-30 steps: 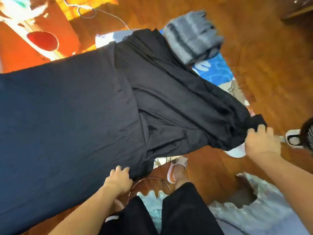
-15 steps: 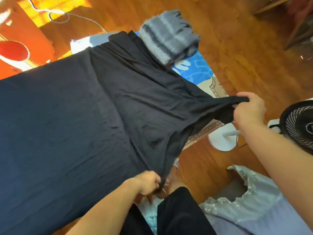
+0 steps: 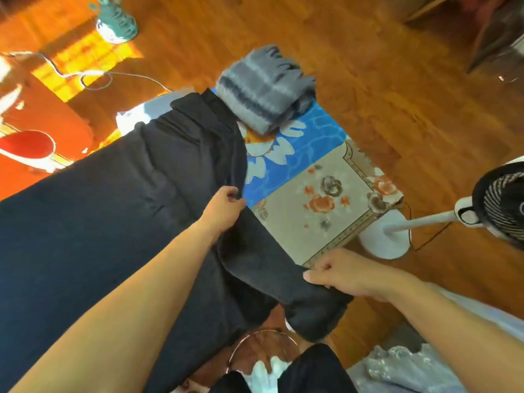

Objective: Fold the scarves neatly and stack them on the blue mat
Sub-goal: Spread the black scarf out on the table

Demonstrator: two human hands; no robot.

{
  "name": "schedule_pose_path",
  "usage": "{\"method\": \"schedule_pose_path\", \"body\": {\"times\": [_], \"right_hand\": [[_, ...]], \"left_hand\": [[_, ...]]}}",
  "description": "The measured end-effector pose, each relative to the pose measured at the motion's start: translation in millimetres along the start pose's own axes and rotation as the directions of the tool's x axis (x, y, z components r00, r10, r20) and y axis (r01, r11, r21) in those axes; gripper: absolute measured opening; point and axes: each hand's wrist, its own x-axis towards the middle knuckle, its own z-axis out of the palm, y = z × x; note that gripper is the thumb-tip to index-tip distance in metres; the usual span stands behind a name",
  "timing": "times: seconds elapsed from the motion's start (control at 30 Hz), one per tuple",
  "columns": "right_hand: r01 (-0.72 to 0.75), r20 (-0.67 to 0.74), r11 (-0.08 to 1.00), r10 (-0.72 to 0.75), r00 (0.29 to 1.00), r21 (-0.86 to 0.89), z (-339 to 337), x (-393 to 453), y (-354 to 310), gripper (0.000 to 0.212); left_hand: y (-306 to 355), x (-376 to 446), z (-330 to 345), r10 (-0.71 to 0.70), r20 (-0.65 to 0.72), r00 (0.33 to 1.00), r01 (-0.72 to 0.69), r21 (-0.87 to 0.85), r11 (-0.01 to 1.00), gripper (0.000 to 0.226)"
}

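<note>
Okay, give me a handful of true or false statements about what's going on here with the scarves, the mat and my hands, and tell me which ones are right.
1. The grey striped scarf lies folded on the blue mat. True.
2. Both hands hold the black scarf. True: the left hand and right hand each pinch its edge.
3. The black scarf is already folded small and stacked on the grey one. False: it is still spread wide, beside the grey scarf.
4. A fan stands on the floor to the right. True.
5. The right hand is holding the grey scarf. False: it grips the black scarf near the beige floral mat.
</note>
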Motion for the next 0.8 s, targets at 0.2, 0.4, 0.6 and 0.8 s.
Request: {"method": "schedule_pose_path", "body": {"times": [0.2,0.4,0.6,0.8], "right_hand": [[-0.019,-0.070,0.956,0.042,0.997,0.292,-30.9,0.9,14.3,0.028],[0.231,-0.309,0.594,0.031,0.951,0.771,-71.1,-1.1,18.9,0.027],[0.417,-0.412,0.042,-0.088,0.907,0.908,-107.3,-20.7,4.8,0.025],[0.457,-0.452,-0.012,-0.170,0.875,0.889,-127.2,-42.8,-8.6,0.011]], "left_hand": [[14.2,45.6,14.3,0.119,0.402,0.908,-0.412,0.802,0.433,0.077],[14.7,64.0,6.4,-0.185,0.671,0.718,-0.686,0.727,-0.029,0.050],[23.4,60.3,-53.1,-0.191,0.550,0.813,-0.541,0.835,0.105,0.049],[16.8,27.2,-53.7,-0.004,0.433,0.901,-0.376,0.787,0.490,0.131]]}}
